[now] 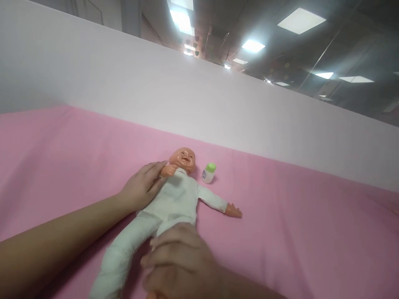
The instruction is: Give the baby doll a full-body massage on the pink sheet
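A: From the head view, we see the baby doll [170,201] lying on its back on the pink sheet [296,216], head toward the white partition [187,91]. Our left hand [144,187] rests flat against its raised arm and shoulder, fingers apart, clamped on nothing; that looks like steadying the upper body.

B: And our right hand [179,259] lies over the doll's lower body, where the near leg meets the trunk. We cannot tell whether that grip closes on the white suit or just presses on it.

A: The small bottle [208,172] with the green cap stands upright just beside the head, within easy reach.

B: Its label has blue print, too small for us to read.
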`<state>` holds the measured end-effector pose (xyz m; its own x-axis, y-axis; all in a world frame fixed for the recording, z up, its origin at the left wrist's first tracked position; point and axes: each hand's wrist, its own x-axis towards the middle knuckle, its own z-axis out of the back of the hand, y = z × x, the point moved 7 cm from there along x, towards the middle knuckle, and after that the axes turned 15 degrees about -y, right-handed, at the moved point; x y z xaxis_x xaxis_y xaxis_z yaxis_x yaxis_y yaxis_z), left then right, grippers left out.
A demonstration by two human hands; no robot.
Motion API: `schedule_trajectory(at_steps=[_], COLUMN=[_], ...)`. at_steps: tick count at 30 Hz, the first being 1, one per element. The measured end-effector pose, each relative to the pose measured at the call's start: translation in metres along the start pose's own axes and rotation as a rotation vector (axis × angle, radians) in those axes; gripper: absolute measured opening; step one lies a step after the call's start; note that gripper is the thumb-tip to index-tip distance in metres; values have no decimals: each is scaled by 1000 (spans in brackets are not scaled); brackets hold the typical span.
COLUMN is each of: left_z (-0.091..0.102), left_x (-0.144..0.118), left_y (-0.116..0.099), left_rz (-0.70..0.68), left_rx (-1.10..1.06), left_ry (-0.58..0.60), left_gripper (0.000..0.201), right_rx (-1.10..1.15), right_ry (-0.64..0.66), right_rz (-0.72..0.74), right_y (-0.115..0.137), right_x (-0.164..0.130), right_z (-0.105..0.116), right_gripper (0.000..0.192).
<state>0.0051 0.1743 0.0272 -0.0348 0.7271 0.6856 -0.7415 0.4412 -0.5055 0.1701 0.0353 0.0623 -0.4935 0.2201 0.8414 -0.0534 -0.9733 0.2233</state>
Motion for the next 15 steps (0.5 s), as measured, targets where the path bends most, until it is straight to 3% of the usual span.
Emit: schedule_trajectory(at_steps=[4, 9, 12, 15], left_z=[-9, -11, -10, -9], left_x=[-2, -2, -2, -1], left_y=[-3, -3, -6, -1], left_rz=[-132, -195, -161, -35], left_rx=[38, 40, -7, -74], left_ry=[83, 138, 156, 131], left_gripper=[52, 49, 48, 49], right_rx=[-177, -276, -274, -257], right_ry=[-122, -124, -74, -69], right_rz=[-71, -249, -241, -210], right_y=[-15, -48, -52, -45], right_x=[8, -3, -5, -2], right_z=[20, 9, 0, 4], right_gripper=[32, 39, 42, 42])
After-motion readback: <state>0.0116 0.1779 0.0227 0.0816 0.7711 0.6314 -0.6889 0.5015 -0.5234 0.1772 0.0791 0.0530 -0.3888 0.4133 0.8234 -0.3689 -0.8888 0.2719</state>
